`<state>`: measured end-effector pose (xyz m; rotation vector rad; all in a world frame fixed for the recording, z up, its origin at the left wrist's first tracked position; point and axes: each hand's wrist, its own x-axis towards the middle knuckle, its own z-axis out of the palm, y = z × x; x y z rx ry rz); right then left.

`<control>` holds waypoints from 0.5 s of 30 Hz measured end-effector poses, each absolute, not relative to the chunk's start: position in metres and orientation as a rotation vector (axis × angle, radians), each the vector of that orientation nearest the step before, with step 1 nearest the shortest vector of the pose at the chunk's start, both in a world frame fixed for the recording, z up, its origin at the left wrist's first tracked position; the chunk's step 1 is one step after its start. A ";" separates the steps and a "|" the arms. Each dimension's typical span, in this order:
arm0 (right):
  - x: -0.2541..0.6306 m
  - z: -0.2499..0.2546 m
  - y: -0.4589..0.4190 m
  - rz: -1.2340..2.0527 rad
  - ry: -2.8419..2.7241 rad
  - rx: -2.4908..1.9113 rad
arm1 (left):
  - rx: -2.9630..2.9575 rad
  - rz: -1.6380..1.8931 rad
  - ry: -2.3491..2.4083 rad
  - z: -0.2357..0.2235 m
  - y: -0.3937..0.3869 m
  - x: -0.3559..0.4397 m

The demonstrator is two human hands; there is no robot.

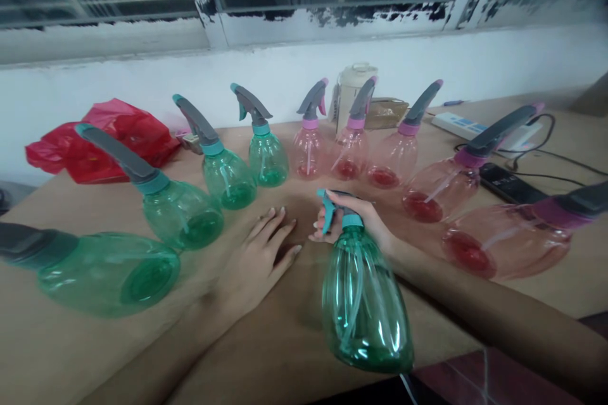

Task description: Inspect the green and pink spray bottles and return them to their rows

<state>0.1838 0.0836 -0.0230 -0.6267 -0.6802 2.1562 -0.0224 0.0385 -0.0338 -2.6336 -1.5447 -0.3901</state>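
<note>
My right hand (354, 218) is closed around the teal neck and trigger of a green spray bottle (363, 304), which is tilted with its base toward me above the table's near edge. My left hand (259, 253) lies flat on the wooden table (285, 342) with fingers stretched out, holding nothing, just left of that bottle. Several green spray bottles (178, 209) stand in an arc on the left. Several pink spray bottles (394, 158) continue the arc on the right.
A red plastic bag (109, 139) lies at the back left. A white jar (351, 85), a brown packet (387, 111), a white power strip (475, 126) with black cables and a black remote (510, 186) sit at the back right. A white wall and window run behind.
</note>
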 end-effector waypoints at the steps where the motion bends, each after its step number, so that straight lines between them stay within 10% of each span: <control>1: 0.184 -0.021 0.080 2.134 -0.693 -0.636 | -2.636 -0.387 -1.546 -0.034 0.039 -0.023; 15: 0.174 0.023 0.040 1.740 -1.348 -0.340 | -2.942 -0.416 -1.780 0.012 -0.004 -0.029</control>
